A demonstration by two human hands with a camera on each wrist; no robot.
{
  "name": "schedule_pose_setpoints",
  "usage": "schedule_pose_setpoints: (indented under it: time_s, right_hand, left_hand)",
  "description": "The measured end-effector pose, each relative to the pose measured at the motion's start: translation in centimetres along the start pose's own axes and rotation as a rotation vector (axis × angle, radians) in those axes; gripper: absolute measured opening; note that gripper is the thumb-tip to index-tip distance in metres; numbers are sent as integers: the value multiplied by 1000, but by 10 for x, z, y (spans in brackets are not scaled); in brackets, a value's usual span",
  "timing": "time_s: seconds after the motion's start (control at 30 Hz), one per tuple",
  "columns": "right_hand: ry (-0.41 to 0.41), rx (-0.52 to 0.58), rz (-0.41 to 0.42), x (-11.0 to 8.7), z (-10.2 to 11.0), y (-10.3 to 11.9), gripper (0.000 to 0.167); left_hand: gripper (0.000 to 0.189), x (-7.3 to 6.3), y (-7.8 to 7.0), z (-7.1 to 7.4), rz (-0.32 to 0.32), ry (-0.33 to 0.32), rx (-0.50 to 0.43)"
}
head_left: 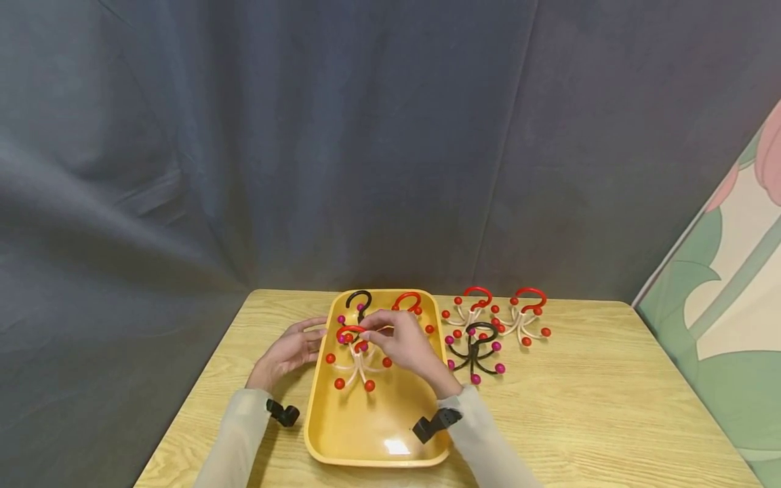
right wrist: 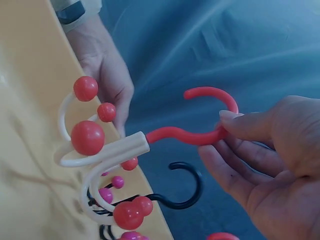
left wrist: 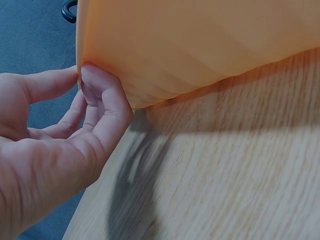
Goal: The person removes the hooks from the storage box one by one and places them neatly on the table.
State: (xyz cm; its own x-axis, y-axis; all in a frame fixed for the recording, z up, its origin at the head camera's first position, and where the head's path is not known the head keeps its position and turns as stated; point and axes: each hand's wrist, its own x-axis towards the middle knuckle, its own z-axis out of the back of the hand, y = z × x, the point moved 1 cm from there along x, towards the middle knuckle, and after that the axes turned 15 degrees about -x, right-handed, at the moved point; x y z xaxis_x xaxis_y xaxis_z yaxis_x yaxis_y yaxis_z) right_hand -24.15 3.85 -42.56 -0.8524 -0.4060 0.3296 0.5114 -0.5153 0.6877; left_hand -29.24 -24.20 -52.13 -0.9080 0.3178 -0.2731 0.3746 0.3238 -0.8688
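In the head view, my right hand (head_left: 405, 342) pinches the red hook of a many-armed hanger (head_left: 358, 360) with white curved arms and red ball tips, held above the yellow tray (head_left: 377, 434). The right wrist view shows thumb and fingertips on the red hook (right wrist: 200, 136), with the white arms pointing away from the hand. My left hand (left wrist: 60, 140) pinches the tray's rim between thumb and curled finger, at its left side. Inside the tray's far end lie a black hanger (head_left: 358, 294) with magenta balls and a red-hooked one (head_left: 407, 295), partly hidden by my right hand.
Right of the tray on the wooden table (head_left: 586, 393) lie two red-hooked hangers (head_left: 478, 291) and a black hanger (head_left: 473, 352) with magenta balls, close together. A dark curtain (head_left: 366, 149) hangs behind the table; a flower-patterned panel (head_left: 732, 285) stands at the right.
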Motion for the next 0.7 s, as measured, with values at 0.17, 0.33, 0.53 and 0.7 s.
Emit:
schedule_pose_setpoints:
  time_s: [0.17,0.33,0.53,0.7]
  right_hand:
    - [-18,-17,19,-2,13,11,9]
    - [-8,-14,12,-7,29,19,13]
    - [-15,-4,12,-12,55,26,15]
    - [-64,-34,23,-20,81,28,16]
  left_hand:
    - [55,-1,0,-1,-2,-7,1]
    - [55,-3,0,-1,8,-11,0]
    - [55,-3,-1,-1,0,3,-13]
    - [56,-2,-1,-1,0,11,-22]
